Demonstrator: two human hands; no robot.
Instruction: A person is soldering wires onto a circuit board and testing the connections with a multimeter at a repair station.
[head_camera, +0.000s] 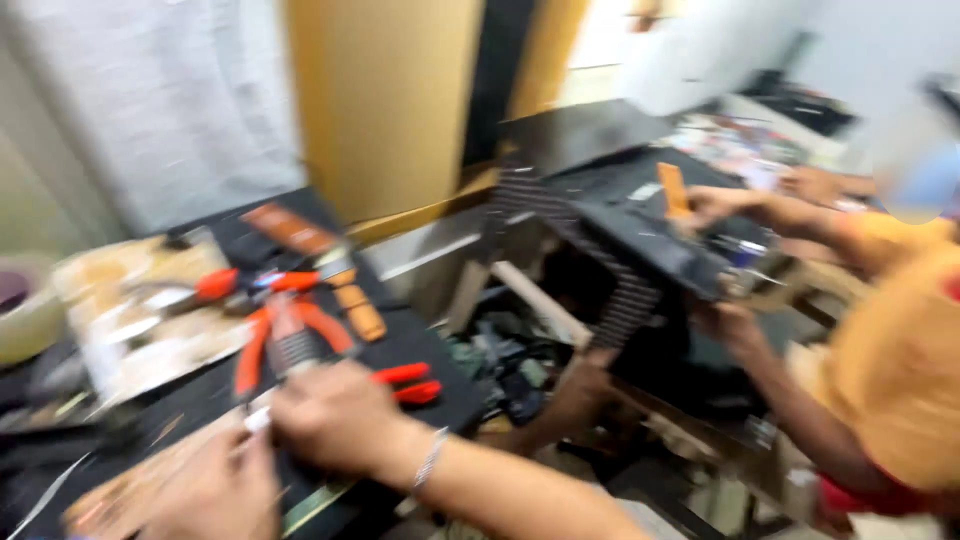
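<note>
Blurrily, the right hand (335, 415) lies curled, knuckles up, on the black bench (420, 350); its grip cannot be told. Just beyond its knuckles lie orange-handled pliers (285, 335). Beside it, the left hand (215, 495) is too smeared to read.

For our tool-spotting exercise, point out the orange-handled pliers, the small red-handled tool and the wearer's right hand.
Pliers (285, 335): head view, on the orange handles near the joint.
Red-handled tool (408, 382): head view, on its red handles.
Right hand (335, 415): head view, on the back of the hand.
</note>
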